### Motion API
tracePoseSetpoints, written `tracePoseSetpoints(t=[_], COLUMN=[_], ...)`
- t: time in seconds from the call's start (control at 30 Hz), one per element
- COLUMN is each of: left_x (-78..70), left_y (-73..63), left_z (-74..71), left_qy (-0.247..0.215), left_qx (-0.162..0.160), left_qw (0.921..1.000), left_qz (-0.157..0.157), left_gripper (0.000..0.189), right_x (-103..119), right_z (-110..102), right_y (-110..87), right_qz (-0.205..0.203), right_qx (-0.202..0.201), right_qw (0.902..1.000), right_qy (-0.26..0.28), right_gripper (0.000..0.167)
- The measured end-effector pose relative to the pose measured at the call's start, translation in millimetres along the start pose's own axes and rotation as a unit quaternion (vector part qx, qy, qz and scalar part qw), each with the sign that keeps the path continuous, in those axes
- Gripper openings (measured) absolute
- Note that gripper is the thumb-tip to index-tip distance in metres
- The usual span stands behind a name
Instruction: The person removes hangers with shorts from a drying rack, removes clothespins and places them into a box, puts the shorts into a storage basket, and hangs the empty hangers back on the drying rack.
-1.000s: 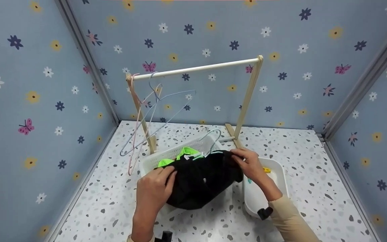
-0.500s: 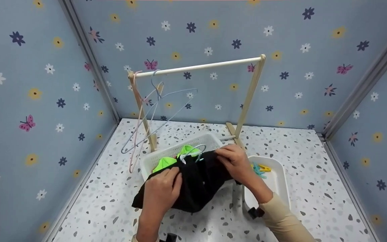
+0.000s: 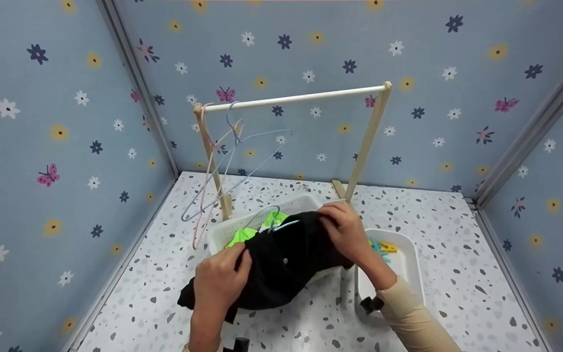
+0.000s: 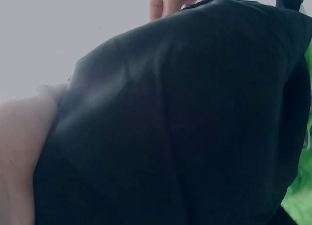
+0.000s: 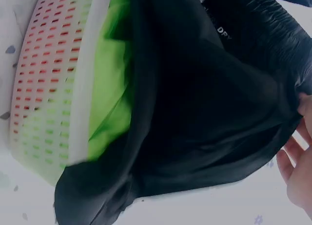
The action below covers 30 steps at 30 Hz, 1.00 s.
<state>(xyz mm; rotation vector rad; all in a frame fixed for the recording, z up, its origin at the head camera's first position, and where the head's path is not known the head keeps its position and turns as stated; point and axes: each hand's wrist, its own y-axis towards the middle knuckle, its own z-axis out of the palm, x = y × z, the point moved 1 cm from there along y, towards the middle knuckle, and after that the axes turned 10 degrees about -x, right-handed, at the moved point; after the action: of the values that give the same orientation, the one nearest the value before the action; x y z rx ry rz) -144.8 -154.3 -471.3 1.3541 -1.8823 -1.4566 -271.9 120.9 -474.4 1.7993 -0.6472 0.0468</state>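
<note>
Black shorts (image 3: 286, 269) with a gathered elastic waistband (image 5: 273, 35) are stretched between both hands, over the white basket. My left hand (image 3: 220, 276) pinches the waistband's left side between thumb and fingers. On the other side, my right hand (image 3: 345, 232) grips the band near its top edge. A light blue hanger (image 3: 289, 226) pokes out of the waist opening, its hook leaning left; the rest of it is hidden in the cloth. White lettering (image 5: 224, 32) shows inside the shorts in the right wrist view. Dark fabric fills most of the left wrist view.
The perforated white basket (image 5: 46, 88) holds bright green clothing (image 5: 112, 84). A wooden rack (image 3: 291, 99) stands behind, with a pink hanger (image 3: 202, 195) and a blue hanger (image 3: 257, 168) at its left end. To the right, a white tray (image 3: 411, 274) contains yellow and blue clothespins (image 3: 383, 248).
The light blue hanger's hook has tipped left and downward. Both hands still hold the waistband, and the shorts have shifted, with a black part now hanging out left of my left hand.
</note>
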Motion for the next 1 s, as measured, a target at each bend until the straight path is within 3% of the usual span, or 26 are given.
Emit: tracePoseSetpoints(t=[0.1,0.3,0.6,0.87,1.0], left_x=[3.4,9.3,12.7,12.5,11.0], left_y=[0.6,1.9,1.9,3.3,4.6], left_z=[-3.7,-8.3,-11.3,-8.3,-6.6], left_qy=[-0.002,-0.009,0.004,0.003,0.007], left_qx=[-0.011,-0.039,-0.094,-0.127,-0.139], left_qw=[0.9999,0.9992,0.9956,0.9919,0.9903], left_qz=[-0.002,0.0,0.006,0.003,-0.004], left_gripper=[0.013,0.016,0.02,0.022,0.022], right_x=[-8.9,-22.5,-43.7,-56.9,-58.8], right_z=[-5.2,-13.7,-23.7,-24.3,-20.6], right_y=[-2.7,-4.2,-11.7,-14.8,-14.7], right_qz=[0.027,0.043,0.125,0.239,0.264], right_qx=[-0.009,-0.03,-0.044,-0.068,-0.057], right_qw=[0.9996,0.9985,0.9908,0.9681,0.9621], right_qy=[-0.009,-0.014,-0.026,-0.027,-0.035], right_gripper=[0.021,0.028,0.019,0.016,0.016])
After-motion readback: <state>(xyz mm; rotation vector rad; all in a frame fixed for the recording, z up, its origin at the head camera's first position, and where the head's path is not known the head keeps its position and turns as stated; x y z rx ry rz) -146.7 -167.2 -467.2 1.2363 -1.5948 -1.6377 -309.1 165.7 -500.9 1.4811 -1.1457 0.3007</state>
